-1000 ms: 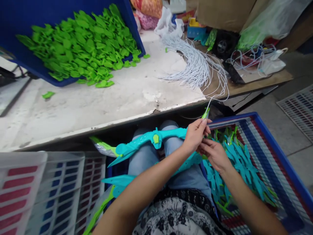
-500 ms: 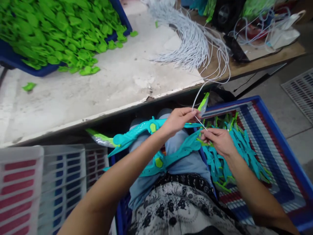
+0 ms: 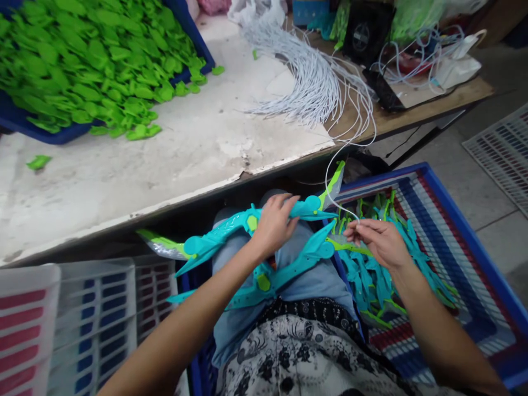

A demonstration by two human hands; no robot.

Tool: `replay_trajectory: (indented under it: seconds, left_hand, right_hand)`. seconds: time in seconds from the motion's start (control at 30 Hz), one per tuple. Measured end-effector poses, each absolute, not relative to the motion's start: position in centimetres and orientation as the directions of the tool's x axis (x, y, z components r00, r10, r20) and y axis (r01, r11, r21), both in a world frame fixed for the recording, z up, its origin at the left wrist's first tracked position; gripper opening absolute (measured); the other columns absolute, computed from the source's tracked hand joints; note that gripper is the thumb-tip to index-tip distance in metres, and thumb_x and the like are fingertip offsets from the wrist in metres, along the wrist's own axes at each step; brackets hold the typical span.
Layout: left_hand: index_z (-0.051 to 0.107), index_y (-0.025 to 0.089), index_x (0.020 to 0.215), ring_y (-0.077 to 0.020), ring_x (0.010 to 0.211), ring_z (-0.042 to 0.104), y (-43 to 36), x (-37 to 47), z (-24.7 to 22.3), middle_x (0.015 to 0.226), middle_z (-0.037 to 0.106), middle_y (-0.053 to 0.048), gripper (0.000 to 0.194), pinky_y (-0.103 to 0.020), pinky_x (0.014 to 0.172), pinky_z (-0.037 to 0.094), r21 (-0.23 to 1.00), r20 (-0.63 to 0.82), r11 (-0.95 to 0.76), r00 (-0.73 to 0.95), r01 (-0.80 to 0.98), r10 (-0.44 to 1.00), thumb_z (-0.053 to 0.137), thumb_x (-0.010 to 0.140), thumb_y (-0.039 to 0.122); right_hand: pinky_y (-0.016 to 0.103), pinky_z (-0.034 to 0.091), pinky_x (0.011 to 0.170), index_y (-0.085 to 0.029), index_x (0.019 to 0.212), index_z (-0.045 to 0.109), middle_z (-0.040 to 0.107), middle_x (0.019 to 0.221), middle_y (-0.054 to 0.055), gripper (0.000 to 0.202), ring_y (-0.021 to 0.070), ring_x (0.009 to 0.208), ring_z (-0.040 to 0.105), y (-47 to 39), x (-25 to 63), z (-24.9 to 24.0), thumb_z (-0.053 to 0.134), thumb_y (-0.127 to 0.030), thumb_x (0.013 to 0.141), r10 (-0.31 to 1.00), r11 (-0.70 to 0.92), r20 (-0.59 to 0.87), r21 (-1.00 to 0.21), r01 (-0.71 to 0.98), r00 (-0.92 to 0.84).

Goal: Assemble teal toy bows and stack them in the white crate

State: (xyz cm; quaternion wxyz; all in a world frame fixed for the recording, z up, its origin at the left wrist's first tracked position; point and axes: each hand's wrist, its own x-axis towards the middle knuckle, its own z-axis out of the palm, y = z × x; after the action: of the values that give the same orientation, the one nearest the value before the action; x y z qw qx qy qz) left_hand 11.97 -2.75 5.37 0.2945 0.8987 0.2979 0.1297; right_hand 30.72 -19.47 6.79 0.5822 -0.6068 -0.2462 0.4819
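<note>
A teal toy bow [image 3: 223,234] with green tips lies across my lap. My left hand [image 3: 272,223] grips its upper limb near the middle. A second teal bow [image 3: 284,272] lies just below it on my knees. My right hand [image 3: 377,239] pinches a thin white string [image 3: 330,187] that loops up to the green tip of the upper bow. Both hands are over my lap, under the table's front edge.
A worn white table [image 3: 185,148] carries a blue bin [image 3: 12,118] full of green plastic pieces and a bundle of white strings [image 3: 313,82]. A blue crate [image 3: 466,231] of finished teal bows stands at my right. White baskets [image 3: 61,324] stand at my left.
My left hand has slid leftward from the bow's tip to its middle. My right hand has drawn the string down and to the right, away from the tip.
</note>
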Motion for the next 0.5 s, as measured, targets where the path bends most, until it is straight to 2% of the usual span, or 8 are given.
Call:
replay_trajectory:
  seconds: [0.03, 0.1, 0.17, 0.23, 0.3, 0.37, 0.43, 0.5]
  left_hand:
    - [0.054, 0.012, 0.128, -0.0365, 0.130, 0.040, -2.9, 10.8, 4.4, 0.136, 0.049, -0.019, 0.046, -0.054, 0.106, 0.032, 0.458, 0.070, -0.715, 0.781, 0.528, 0.621, 0.056, 0.082, 0.018]
    - [0.049, 0.012, 0.133, -0.0393, 0.132, 0.036, -3.1, 9.2, 2.6, 0.138, 0.045, -0.022, 0.052, -0.057, 0.107, 0.027, 0.212, 0.056, -0.769, 0.778, 0.604, 0.626, 0.055, 0.082, 0.017]
    - [0.046, 0.012, 0.136, -0.0395, 0.123, 0.045, -2.9, 8.6, 1.7, 0.132, 0.050, -0.024, 0.051, -0.056, 0.103, 0.032, 0.061, 0.015, -0.785, 0.786, 0.616, 0.618, 0.051, 0.086, 0.021]
    - [0.046, 0.010, 0.134, -0.0379, 0.109, 0.054, -2.2, 8.8, 1.9, 0.120, 0.056, -0.024, 0.049, -0.051, 0.094, 0.040, -0.006, -0.059, -0.796, 0.794, 0.606, 0.605, 0.049, 0.089, 0.029]
    - [0.050, 0.008, 0.126, -0.0355, 0.098, 0.059, -1.0, 9.0, 2.8, 0.107, 0.062, -0.022, 0.044, -0.045, 0.085, 0.045, -0.005, -0.186, -0.817, 0.802, 0.576, 0.567, 0.048, 0.090, 0.033]
    - [0.054, 0.010, 0.117, -0.0321, 0.091, 0.062, 0.3, 9.0, 4.1, 0.099, 0.065, -0.018, 0.037, -0.039, 0.079, 0.046, 0.059, -0.334, -0.835, 0.800, 0.546, 0.499, 0.048, 0.090, 0.034]
    - [0.057, 0.014, 0.108, -0.0276, 0.088, 0.063, 1.7, 8.6, 5.1, 0.096, 0.066, -0.013, 0.029, -0.033, 0.076, 0.046, 0.195, -0.443, -0.830, 0.802, 0.523, 0.402, 0.047, 0.089, 0.033]
    - [0.059, 0.017, 0.095, -0.0232, 0.083, 0.062, 3.2, 8.2, 5.8, 0.091, 0.065, -0.009, 0.027, -0.029, 0.074, 0.046, 0.380, -0.483, -0.786, 0.829, 0.488, 0.281, 0.046, 0.087, 0.038]
  right_hand:
    - [0.027, 0.045, 0.051, -0.020, 0.078, 0.075, 0.072, 0.071, 0.005, 0.030, 0.0160, 0.062, 0.063, -19.7, 31.2, 6.8, 0.079, -0.046, 0.065, 0.836, -0.185, -0.301, -0.942, -0.282, 0.458]
    - [0.026, 0.044, 0.050, -0.019, 0.077, 0.075, 0.070, 0.069, 0.004, 0.031, 0.0143, 0.060, 0.061, -20.0, 32.1, 6.8, 0.082, -0.045, 0.062, 0.790, -0.158, -0.304, -0.940, -0.302, 0.532]
    - [0.024, 0.041, 0.048, -0.020, 0.081, 0.074, 0.067, 0.064, 0.001, 0.032, 0.0117, 0.055, 0.057, -20.1, 33.0, 7.0, 0.083, -0.043, 0.060, 0.751, -0.118, -0.287, -0.944, -0.307, 0.594]
    - [0.023, 0.038, 0.045, -0.021, 0.086, 0.071, 0.064, 0.059, -0.002, 0.034, 0.0104, 0.052, 0.055, -20.1, 33.8, 7.4, 0.083, -0.040, 0.060, 0.730, -0.057, -0.252, -0.949, -0.311, 0.636]
    - [0.021, 0.035, 0.043, -0.024, 0.087, 0.067, 0.063, 0.057, -0.004, 0.034, 0.0103, 0.050, 0.054, -20.1, 34.4, 8.1, 0.083, -0.038, 0.061, 0.734, -0.008, -0.232, -0.943, -0.333, 0.639]
    - [0.020, 0.036, 0.043, -0.024, 0.084, 0.064, 0.063, 0.057, -0.005, 0.032, 0.0108, 0.050, 0.056, -20.4, 34.9, 8.6, 0.082, -0.036, 0.061, 0.747, 0.004, -0.239, -0.932, -0.363, 0.620]
    - [0.021, 0.040, 0.046, -0.024, 0.088, 0.063, 0.067, 0.062, -0.003, 0.034, 0.0125, 0.055, 0.060, -21.0, 35.3, 8.9, 0.081, -0.037, 0.062, 0.757, -0.030, -0.268, -0.925, -0.378, 0.596]
    - [0.024, 0.045, 0.052, -0.022, 0.094, 0.063, 0.071, 0.070, 0.000, 0.039, 0.0152, 0.062, 0.065, -21.7, 35.4, 8.8, 0.081, -0.038, 0.063, 0.773, -0.105, -0.314, -0.920, -0.376, 0.552]
